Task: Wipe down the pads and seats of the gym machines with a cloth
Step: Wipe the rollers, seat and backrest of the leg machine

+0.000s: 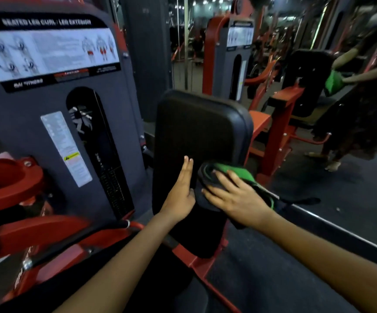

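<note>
The black back pad of a seated leg curl / leg extension machine stands upright in the middle of the view. My left hand lies flat against the pad's lower face, fingers straight and pointing up. To its right, my right hand presses a folded green and dark cloth against the pad's lower right edge, fingers spread over it. Below my forearms the seat is dark and mostly hidden.
The machine's grey weight-stack shroud with an instruction placard stands to the left, and red frame parts sit lower left. A wall mirror on the right reflects the machine and a person holding a green cloth. Dark rubber floor lies lower right.
</note>
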